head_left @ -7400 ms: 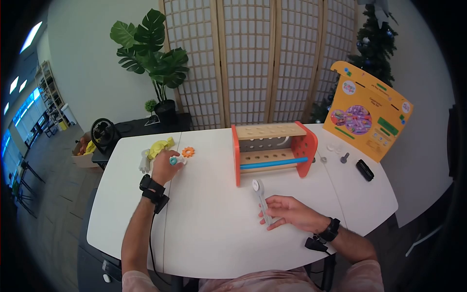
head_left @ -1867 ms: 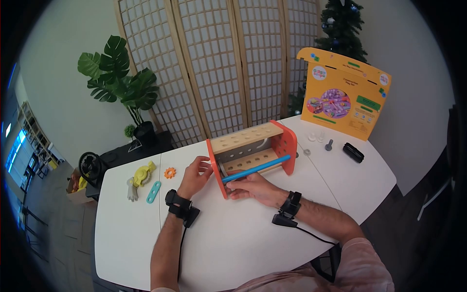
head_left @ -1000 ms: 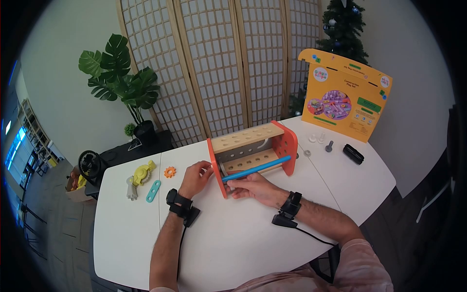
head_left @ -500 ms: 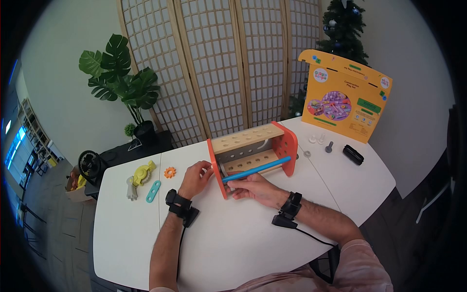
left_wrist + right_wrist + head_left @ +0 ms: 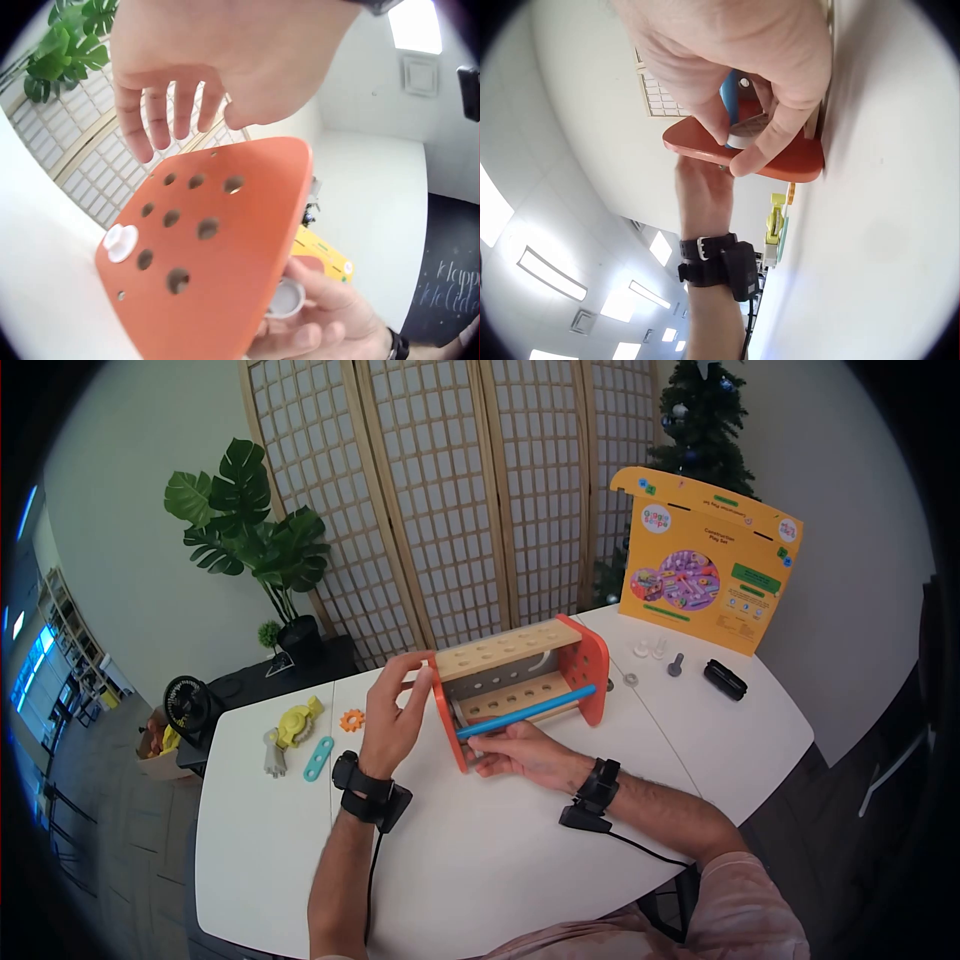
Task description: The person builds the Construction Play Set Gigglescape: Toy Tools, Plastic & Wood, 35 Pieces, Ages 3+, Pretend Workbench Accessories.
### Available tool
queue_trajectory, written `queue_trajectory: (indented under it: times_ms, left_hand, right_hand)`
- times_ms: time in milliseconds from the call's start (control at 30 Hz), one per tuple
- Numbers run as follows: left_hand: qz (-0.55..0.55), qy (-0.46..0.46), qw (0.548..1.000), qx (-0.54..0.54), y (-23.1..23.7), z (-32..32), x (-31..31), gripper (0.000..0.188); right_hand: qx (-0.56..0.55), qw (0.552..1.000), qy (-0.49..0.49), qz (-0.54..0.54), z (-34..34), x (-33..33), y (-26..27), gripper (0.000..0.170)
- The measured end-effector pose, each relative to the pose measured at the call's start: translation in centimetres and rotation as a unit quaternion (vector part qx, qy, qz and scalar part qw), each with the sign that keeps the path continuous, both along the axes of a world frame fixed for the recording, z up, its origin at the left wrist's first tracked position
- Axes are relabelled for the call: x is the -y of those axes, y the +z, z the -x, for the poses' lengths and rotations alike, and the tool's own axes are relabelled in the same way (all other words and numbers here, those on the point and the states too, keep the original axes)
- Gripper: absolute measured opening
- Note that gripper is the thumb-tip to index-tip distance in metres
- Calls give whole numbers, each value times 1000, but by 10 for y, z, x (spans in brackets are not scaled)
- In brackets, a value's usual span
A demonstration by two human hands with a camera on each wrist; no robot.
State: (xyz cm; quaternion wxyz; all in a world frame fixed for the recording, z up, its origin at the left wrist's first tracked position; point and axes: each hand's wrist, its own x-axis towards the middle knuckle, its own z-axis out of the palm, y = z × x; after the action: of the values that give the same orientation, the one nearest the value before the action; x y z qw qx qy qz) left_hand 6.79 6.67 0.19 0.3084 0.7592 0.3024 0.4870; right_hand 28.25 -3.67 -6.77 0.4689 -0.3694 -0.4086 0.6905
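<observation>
A toy workbench (image 5: 515, 690) has red-orange side panels and a blue rod (image 5: 530, 710) along its front. My left hand (image 5: 392, 715) is raised beside its left panel (image 5: 202, 217), fingertips near the top edge, fingers loosely extended and holding nothing. A white knob-headed peg (image 5: 120, 244) sticks out of a low hole in that panel's outer face. Under the blue rod, my right hand (image 5: 535, 753) pinches a pale grey round-ended bar (image 5: 746, 135) between thumb and fingers, against the panel's inner side. Most of the bar is hidden by the hand and panel.
Left on the white table (image 5: 270, 860) lie a yellow toy tool with a grey end (image 5: 296, 726), a teal strip (image 5: 318, 758) and an orange gear (image 5: 351, 720). Right are clear pegs (image 5: 650, 648), a grey bolt (image 5: 676, 664), a black case (image 5: 725, 680) and a yellow box (image 5: 710, 560).
Earlier, the left hand was at the table's left with a teal piece; both hands then moved to the left panel. Now the left hand has risen from low on it; the right stays put.
</observation>
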Motion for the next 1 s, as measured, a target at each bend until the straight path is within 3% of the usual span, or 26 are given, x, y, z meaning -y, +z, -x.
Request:
queue_trajectory:
  times_ms: [67, 167, 433, 667, 833, 867, 1000]
  left_hand:
    - [-138, -80, 982, -97, 3, 3, 1, 34]
    - [-158, -46, 973, -163, 2, 4, 17, 38]
    - [-120, -39, 976, -176, 5, 26, 11, 41]
    - [-71, -55, 981, -172, 12, 56, 15, 42]
    - [-118, -15, 980, -161, 32, 50, 40, 35]
    - [-190, 23, 973, -130, 33, 43, 48, 28]
    - [-127, -101, 971, -173, 52, 35, 92, 18]
  right_hand:
    - [3, 1000, 3, 2, 2, 2, -1, 34]
    - [16, 1000, 10, 18, 1, 12, 1, 40]
    - [59, 996, 32, 54, -26, 61, 14, 43]
    - [54, 994, 60, 69, -48, 87, 10, 28]
    - [49, 997, 45, 48, -49, 98, 25, 23]
    - [40, 998, 33, 37, -47, 101, 31, 23]
    - [-5, 1000, 10, 6, -40, 104, 44, 21]
